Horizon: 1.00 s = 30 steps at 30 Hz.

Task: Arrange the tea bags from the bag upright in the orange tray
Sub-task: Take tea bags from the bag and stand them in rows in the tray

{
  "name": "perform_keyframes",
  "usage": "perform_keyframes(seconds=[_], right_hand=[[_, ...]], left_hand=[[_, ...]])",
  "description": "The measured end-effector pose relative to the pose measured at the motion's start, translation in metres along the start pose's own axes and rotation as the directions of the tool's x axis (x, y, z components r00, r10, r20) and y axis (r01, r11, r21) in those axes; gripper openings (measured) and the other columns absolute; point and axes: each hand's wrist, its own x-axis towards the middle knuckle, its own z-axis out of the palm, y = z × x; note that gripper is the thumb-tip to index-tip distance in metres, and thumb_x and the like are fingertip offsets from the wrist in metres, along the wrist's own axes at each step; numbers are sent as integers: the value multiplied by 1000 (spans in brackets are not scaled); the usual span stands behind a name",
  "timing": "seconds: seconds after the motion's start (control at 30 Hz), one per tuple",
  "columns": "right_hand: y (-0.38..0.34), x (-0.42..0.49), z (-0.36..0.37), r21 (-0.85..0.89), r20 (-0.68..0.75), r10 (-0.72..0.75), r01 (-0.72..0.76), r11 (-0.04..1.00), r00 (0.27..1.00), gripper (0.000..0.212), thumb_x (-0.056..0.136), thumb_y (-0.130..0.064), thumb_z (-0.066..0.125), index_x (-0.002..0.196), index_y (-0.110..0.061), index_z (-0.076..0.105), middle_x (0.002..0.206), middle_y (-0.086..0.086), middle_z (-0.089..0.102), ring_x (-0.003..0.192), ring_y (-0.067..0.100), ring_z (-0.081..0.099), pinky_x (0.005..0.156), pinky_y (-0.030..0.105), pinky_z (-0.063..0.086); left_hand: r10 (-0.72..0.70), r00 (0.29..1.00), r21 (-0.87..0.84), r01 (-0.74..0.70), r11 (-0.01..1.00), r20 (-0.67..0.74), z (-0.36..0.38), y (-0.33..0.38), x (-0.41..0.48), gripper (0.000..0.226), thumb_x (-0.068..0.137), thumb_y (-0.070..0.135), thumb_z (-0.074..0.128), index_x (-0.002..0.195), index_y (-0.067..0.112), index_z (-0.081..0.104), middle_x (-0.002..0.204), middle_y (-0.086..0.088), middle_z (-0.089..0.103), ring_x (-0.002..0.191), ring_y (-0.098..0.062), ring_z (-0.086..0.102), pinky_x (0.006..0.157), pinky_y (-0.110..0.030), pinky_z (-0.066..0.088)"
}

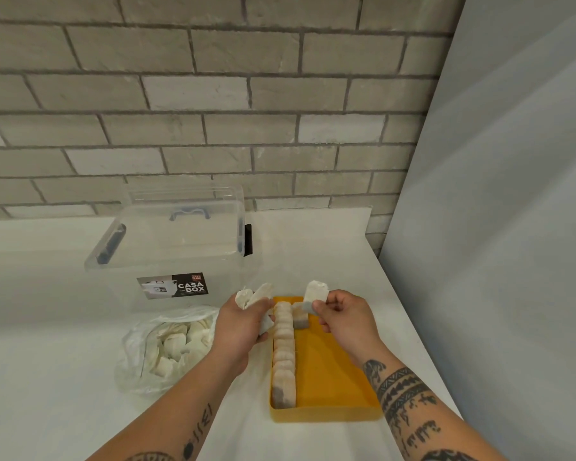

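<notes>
A: Entry one, largest first. What bounds you?

B: A brick wall (213, 94) runs along the far edge of the white table (47, 361). A plain grey panel (512, 194) stands on your right, and the table's right edge slants toward you in front of it.

A: Containers?

B: At the back left, near the wall, there is one clear storage box (180, 234) with its lid on and dark latches. Its label (175, 286) reads "CASA BOX"; the finer print is too small to read. In front of it lies one clear plastic bag (167, 347) with loose tea bags inside.

A: The tray?

B: You have one orange tray (323, 414), its long side running away from you, near the table's right edge. A row of tea bags (284, 347) stands upright along its left wall, front to back. A second row (300, 317) begins at the far end, just beside the first. Right of these the floor is bare orange, which is your open room.

A: Hands?

B: Your left hand (240, 324) is at the tray's far left corner, fingers curled round a bunch of tea bags (251, 296). Your right hand (343, 314) is over the tray's far end, thumb and fingertips pinching a single tea bag (315, 296) upright just above the second row. I cannot tell whether it touches.
</notes>
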Motion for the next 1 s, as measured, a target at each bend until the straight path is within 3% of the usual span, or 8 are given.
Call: perform_keyframes(seconds=[0.13, 0.23, 0.37, 0.5, 0.77, 1.0], right_hand=[[15, 7, 1, -61, -22, 15, -16, 998, 1000, 14, 91, -25, 72, 80, -16, 70, 71, 3, 72, 70, 26, 70, 70, 45, 59], [26, 10, 6, -121, 2, 17, -17, 992, 1000, 10, 90, -25, 73, 82, -20, 70, 71, -2, 71, 65, 14, 65, 65, 33, 55], [41, 17, 18, -232, 46, 57, -45, 972, 997, 10, 87, -28, 77, 85, -25, 68, 80, -8, 72, 73, 9, 67, 62, 21, 49], [46, 22, 27, -323, 70, 80, -53, 945, 994, 12, 83, -30, 81, 83, -24, 70, 80, -10, 70, 75, 6, 64, 60, 17, 44], [48, 28, 32, -296, 19, 112, -101, 950, 994, 15, 82, -28, 83, 90, -22, 72, 85, -12, 68, 77, 0, 60, 60, 12, 40], [48, 25, 29, -295, 0, 139, -133, 946, 990, 27, 76, -33, 87, 89, -24, 65, 84, -11, 68, 77, 5, 62, 60, 19, 45]], left_hand=[[-1, 1000, 68, 2, 998, -15, 1, -1, 6, 15, 88, 19, 71, 102, 17, 66, 94, -6, 71, 86, -21, 65, 54, -27, 51], [-6, 1000, 134, 9, 991, -19, 3, -4, 10, 13, 88, 18, 70, 99, 20, 64, 95, -5, 68, 87, -21, 64, 53, -27, 51], [8, 1000, 227, -3, 974, -19, 4, -12, 15, 11, 90, 20, 67, 100, 20, 62, 97, -6, 67, 88, -22, 64, 52, -27, 51], [1, 1000, 262, 3, 965, -16, 5, -18, 16, 11, 92, 21, 66, 102, 21, 62, 100, -4, 67, 91, -21, 64, 54, -27, 52], [-23, 999, 262, 29, 965, -26, 5, -21, 18, 15, 93, 22, 66, 108, 22, 62, 103, -3, 68, 94, -21, 65, 55, -26, 52], [-19, 1000, 255, 24, 967, -25, 5, -21, 19, 12, 93, 21, 66, 104, 24, 63, 101, -3, 68, 93, -21, 65, 57, -28, 53]])
